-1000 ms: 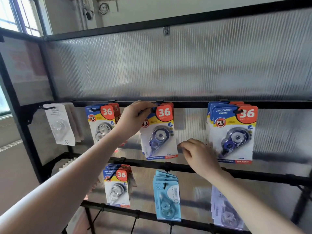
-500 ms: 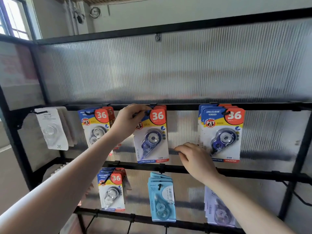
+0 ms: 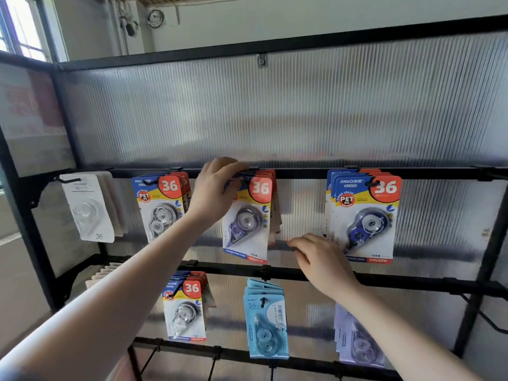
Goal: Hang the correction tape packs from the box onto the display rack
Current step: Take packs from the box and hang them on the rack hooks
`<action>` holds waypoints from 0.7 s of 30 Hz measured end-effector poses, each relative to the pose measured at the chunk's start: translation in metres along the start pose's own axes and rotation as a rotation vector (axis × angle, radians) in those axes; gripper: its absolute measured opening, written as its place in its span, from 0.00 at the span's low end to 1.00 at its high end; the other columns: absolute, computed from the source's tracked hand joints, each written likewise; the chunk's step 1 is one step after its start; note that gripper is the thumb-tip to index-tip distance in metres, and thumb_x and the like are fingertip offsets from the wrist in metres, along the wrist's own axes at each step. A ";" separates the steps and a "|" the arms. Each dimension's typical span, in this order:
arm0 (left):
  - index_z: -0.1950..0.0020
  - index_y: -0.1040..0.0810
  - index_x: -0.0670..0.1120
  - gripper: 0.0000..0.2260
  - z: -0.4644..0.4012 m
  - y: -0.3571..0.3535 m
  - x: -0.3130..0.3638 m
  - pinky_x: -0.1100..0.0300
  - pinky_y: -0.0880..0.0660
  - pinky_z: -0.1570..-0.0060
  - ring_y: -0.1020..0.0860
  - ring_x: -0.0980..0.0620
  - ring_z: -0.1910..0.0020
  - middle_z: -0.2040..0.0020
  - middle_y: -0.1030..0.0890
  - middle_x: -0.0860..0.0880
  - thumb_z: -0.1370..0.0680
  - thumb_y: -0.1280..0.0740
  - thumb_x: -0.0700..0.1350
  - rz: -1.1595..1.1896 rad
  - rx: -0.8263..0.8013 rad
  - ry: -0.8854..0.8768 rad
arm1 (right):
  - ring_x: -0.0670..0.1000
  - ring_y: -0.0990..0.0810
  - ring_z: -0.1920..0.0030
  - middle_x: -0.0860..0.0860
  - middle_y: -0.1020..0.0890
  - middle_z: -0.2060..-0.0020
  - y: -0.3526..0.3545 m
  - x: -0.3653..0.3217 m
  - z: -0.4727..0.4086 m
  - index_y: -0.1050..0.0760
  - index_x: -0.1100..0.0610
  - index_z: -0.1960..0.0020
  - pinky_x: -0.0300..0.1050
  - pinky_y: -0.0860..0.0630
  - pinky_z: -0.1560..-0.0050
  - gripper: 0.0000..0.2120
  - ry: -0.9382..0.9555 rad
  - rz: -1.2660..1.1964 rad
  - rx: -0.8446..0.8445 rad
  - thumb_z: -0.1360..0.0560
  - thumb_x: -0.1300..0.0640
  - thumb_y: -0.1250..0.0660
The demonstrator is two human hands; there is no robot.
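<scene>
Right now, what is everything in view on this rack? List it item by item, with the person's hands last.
Rack: one, black metal bars, ribbed translucent back panel.
White packs: a small stack, top row, far left hook.
Clear-tape packs: a stack, blue-yellow-red card marked 36, top row, second hook.
Middle packs: a stack, purple dispenser, top row centre, front one tilted.
Blue packs: a stack, blue dispenser, top row right.
Lower-left packs: a stack, card marked 36, lower row left.
Light-blue packs: a stack, lower row centre.
Lilac packs: a stack, lower row right.
Window: one, upper left.
Left hand: at the top of the middle packs, by the hook.
Right hand: low, between the middle and blue packs, grip empty.
</scene>
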State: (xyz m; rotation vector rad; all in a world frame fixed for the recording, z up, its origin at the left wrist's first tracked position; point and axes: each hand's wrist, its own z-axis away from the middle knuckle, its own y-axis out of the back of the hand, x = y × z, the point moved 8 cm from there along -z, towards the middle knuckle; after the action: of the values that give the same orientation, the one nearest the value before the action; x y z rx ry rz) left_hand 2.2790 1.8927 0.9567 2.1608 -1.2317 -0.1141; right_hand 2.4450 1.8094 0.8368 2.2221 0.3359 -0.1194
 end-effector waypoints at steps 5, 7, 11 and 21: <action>0.33 0.27 0.47 0.25 0.003 -0.014 0.000 0.47 0.34 0.35 0.31 0.48 0.36 0.36 0.26 0.47 0.31 0.41 0.47 0.166 -0.227 0.030 | 0.52 0.21 0.46 0.51 0.19 0.46 -0.002 0.000 -0.001 0.22 0.55 0.40 0.48 0.24 0.47 0.14 -0.018 0.004 -0.026 0.23 0.62 0.39; 0.32 0.29 0.48 0.30 0.003 -0.015 -0.001 0.46 0.34 0.35 0.31 0.47 0.36 0.36 0.28 0.47 0.34 0.39 0.55 0.138 -0.261 0.000 | 0.52 0.22 0.47 0.50 0.20 0.47 -0.003 -0.001 -0.001 0.22 0.55 0.40 0.46 0.24 0.48 0.14 -0.021 0.011 -0.033 0.23 0.62 0.40; 0.31 0.31 0.49 0.36 0.004 -0.017 -0.003 0.46 0.34 0.35 0.31 0.48 0.36 0.36 0.28 0.47 0.35 0.35 0.64 0.127 -0.294 -0.044 | 0.53 0.20 0.52 0.52 0.19 0.53 -0.007 -0.002 0.000 0.21 0.57 0.46 0.43 0.28 0.60 0.10 -0.015 0.044 -0.040 0.24 0.62 0.38; 0.39 0.22 0.46 0.27 0.006 -0.002 0.008 0.52 0.33 0.44 0.28 0.43 0.45 0.43 0.25 0.44 0.33 0.30 0.58 -0.057 -0.080 -0.154 | 0.51 0.22 0.45 0.50 0.21 0.44 -0.010 -0.004 0.001 0.24 0.55 0.38 0.47 0.24 0.47 0.14 -0.043 0.038 -0.085 0.22 0.61 0.41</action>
State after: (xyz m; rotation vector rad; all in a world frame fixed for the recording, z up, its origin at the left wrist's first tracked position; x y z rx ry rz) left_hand 2.2828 1.8841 0.9521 2.1508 -1.2293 -0.3540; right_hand 2.4379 1.8141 0.8298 2.1377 0.2707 -0.1299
